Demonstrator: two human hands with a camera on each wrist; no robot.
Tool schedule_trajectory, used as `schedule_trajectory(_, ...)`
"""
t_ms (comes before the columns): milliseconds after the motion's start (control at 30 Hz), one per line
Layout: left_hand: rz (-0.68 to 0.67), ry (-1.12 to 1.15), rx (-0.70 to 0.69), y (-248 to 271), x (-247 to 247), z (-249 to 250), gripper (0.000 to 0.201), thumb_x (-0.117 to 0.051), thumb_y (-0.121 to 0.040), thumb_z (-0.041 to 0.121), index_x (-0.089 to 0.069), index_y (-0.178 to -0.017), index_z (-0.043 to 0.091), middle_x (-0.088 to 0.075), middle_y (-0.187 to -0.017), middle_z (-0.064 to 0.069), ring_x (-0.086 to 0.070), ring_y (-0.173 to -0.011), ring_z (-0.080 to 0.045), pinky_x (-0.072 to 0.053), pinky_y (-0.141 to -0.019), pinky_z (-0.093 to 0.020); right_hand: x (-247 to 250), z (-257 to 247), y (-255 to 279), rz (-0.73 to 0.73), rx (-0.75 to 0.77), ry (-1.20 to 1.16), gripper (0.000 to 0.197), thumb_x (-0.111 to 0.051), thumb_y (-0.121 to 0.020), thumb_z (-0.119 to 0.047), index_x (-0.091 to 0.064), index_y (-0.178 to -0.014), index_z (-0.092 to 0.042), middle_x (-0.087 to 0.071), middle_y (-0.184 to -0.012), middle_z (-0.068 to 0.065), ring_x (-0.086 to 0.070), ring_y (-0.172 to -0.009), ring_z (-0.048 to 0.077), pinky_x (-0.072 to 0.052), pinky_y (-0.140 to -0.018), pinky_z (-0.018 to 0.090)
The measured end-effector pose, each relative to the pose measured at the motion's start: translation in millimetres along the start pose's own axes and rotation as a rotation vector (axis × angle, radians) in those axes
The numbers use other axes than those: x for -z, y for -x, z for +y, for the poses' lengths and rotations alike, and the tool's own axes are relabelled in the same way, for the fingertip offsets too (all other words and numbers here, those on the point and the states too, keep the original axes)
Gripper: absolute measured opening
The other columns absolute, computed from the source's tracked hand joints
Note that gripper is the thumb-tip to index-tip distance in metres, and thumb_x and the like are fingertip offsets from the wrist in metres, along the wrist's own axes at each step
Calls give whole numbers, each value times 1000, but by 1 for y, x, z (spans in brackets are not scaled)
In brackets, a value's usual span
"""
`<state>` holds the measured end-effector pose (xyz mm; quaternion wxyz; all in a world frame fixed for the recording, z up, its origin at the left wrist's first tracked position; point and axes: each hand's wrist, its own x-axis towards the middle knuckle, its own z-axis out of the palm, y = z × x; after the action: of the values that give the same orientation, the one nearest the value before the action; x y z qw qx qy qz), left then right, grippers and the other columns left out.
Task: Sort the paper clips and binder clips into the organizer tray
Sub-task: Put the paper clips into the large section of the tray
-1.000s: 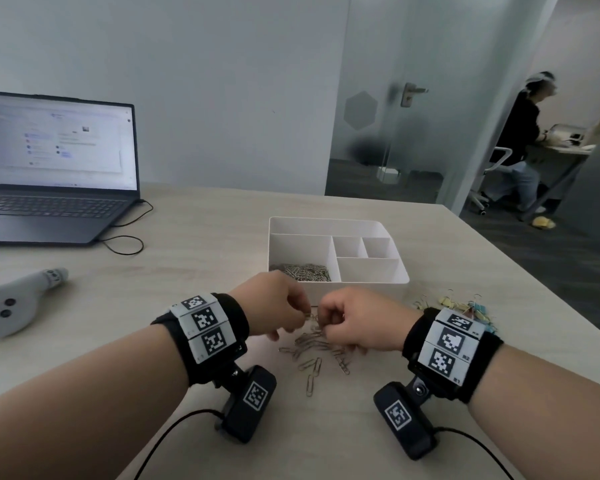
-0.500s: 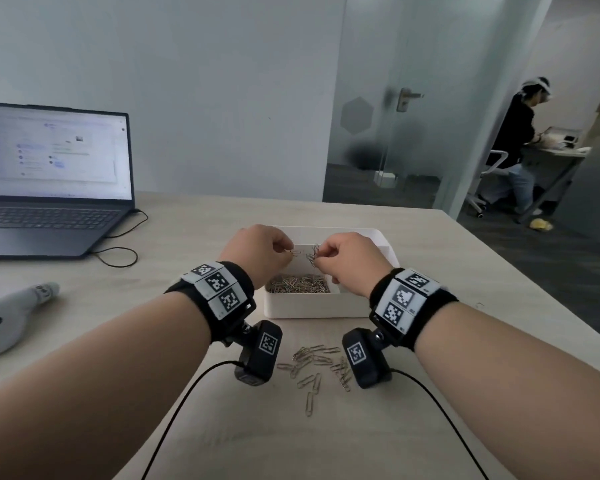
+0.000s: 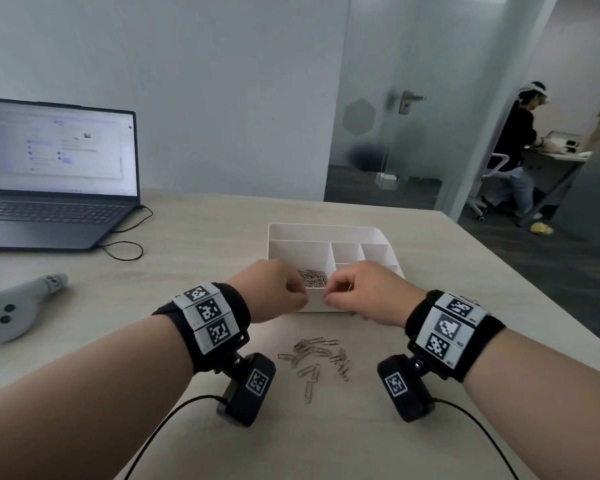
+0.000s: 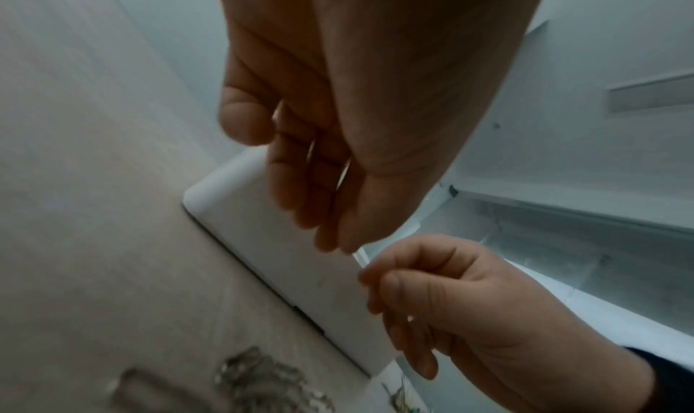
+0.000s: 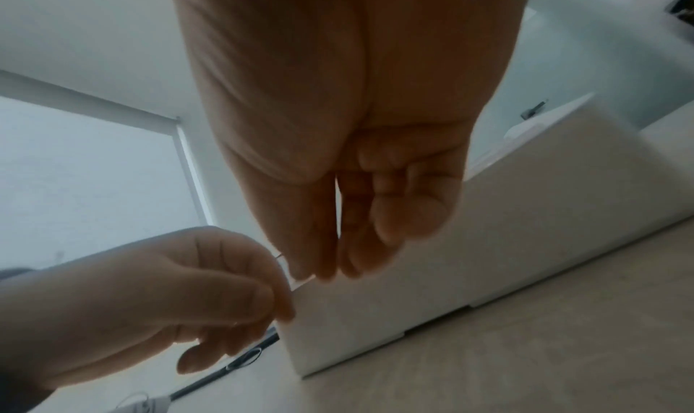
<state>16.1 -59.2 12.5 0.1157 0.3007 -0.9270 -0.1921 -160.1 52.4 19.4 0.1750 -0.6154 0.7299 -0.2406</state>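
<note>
The white organizer tray (image 3: pixel 326 233) stands mid-table, with a heap of silver paper clips (image 3: pixel 313 278) in its front-left compartment. Several loose paper clips (image 3: pixel 317 358) lie on the table between my wrists. My left hand (image 3: pixel 274 289) and right hand (image 3: pixel 368 292) hover close together at the tray's front wall, fingers curled. In the left wrist view a thin paper clip (image 4: pixel 310 152) glints between my left hand's (image 4: pixel 330 241) curled fingers. At the pressed fingertips of my right hand (image 5: pixel 319 274) a short wire end (image 5: pixel 278 256) sticks out. The binder clips are hidden behind my right wrist.
An open laptop (image 3: pixel 56 188) with a looped black cable (image 3: pixel 125 251) sits at the far left. A grey controller (image 3: pixel 18 306) lies at the left edge. The table's right edge runs diagonally past the tray. A person (image 3: pixel 520 150) sits at a desk beyond the glass door.
Both hands rose from the loose pile to above the tray holding clips, then drew back and down to the tray's front wall. The view tilted down slightly.
</note>
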Motion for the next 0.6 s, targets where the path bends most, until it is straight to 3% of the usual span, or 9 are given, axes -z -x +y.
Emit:
schedule_trajectory(100,-201,-129,51,12,-3,2,30,-71,-77,52,-76,-93,27,-72,-86,10,-65,-77,-9,-55,-72,-27,1,3,16,-275,-56,201,47,-79,-80,-49,-69,-122,-29,-65,-101,-15,-63,-71,0,-56,-65,22)
schedule_trajectory(167,-287,-191,119,19,-4,4,47,-72,-68,67,-73,-93,27,-73,-83,7,-65,-61,-9,-56,-65,-28,0,6,23,-352,-47,387,72,-80,-73,-60,-58,-136,-33,-59,-113,-15,-62,-91,5,-54,-80,25)
schedule_trajectory(233,-329,-218,175,27,-6,9,59,-72,-59,76,-68,-91,26,-71,-78,5,-62,-52,-10,-55,-61,-28,-3,6,28,-367,-35,419,80,-82,-71,-58,-53,-140,-29,-56,-118,-11,-58,-96,8,-48,-80,22)
schedule_trajectory(333,-348,-210,206,40,-12,20,70,-77,-51,77,-63,-96,25,-70,-84,5,-62,-59,-11,-55,-64,-29,-10,1,33,-351,-30,413,69,-85,-74,-47,-58,-133,-25,-56,-117,-7,-56,-94,10,-44,-77,23)
schedule_trajectory(433,-343,-272,152,47,-19,30,71,-82,-54,68,-66,-104,20,-72,-94,2,-57,-62,-10,-53,-64,-28,-16,-6,35,-316,-27,448,53,-84,-76,-42,-66,-121,-20,-60,-110,-5,-60,-96,15,-47,-79,26)
schedule_trajectory(533,-321,-276,118,44,-23,34,60,-85,-63,56,-68,-107,18,-72,-100,1,-53,-57,-9,-44,-58,-24,-21,-12,33,-289,-28,447,42,-81,-80,-38,-70,-115,-18,-68,-111,-2,-59,-91,14,-45,-75,24)
schedule_trajectory(600,-293,-249,105,39,-25,34,48,-84,-69,48,-72,-104,18,-74,-100,1,-56,-60,-13,-46,-61,-23,-25,-16,32,-278,-7,467,35,-79,-83,-34,-72,-112,-17,-69,-113,-1,-57,-89,13,-42,-74,23)
